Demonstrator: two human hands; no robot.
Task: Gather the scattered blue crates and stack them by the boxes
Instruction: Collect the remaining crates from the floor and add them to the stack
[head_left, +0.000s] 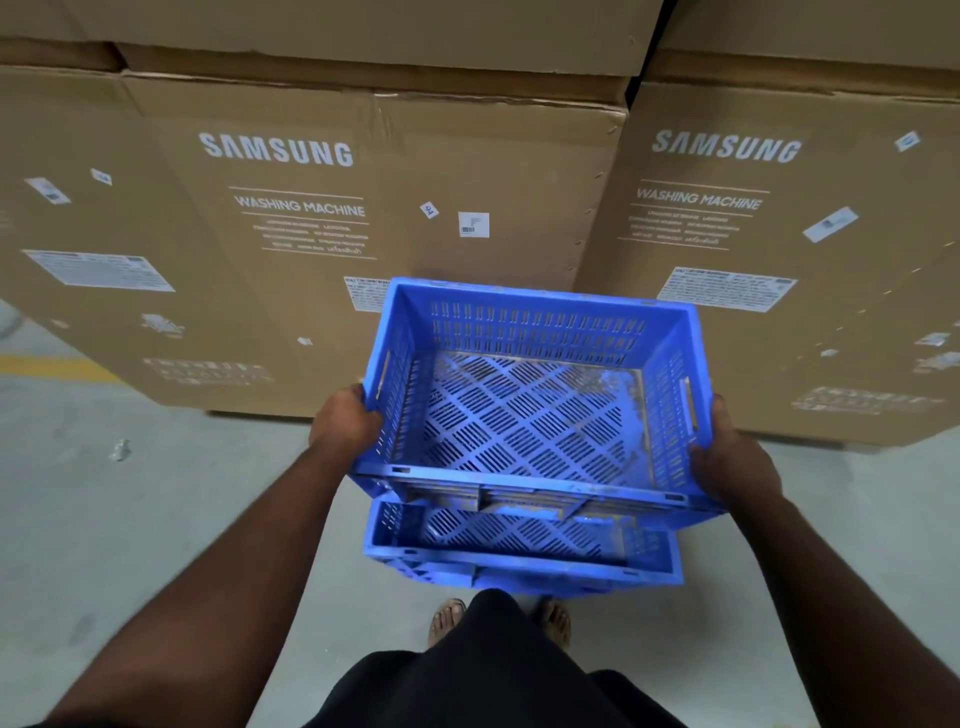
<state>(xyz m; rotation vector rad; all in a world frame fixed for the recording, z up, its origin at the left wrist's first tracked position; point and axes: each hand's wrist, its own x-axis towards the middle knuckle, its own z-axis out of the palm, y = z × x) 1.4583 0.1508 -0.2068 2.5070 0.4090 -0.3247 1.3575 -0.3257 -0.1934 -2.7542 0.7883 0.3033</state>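
I hold an empty blue slotted crate (530, 405) in the air, level, in front of the boxes. My left hand (345, 423) grips its left wall and my right hand (732, 457) grips its right wall. Directly under it a second blue crate (519, 551) stands on the floor, mostly hidden by the held one; only its near rim and part of its base show. Whether the two crates touch is unclear. Tall brown washing-machine boxes (322, 218) rise just behind both crates.
Another brown box (779, 218) stands at the right, with a dark gap between the two. The grey concrete floor (156, 493) has a yellow line (52, 366) at the far left and a scrap of litter (119, 449). My feet (447, 618) are just behind the lower crate.
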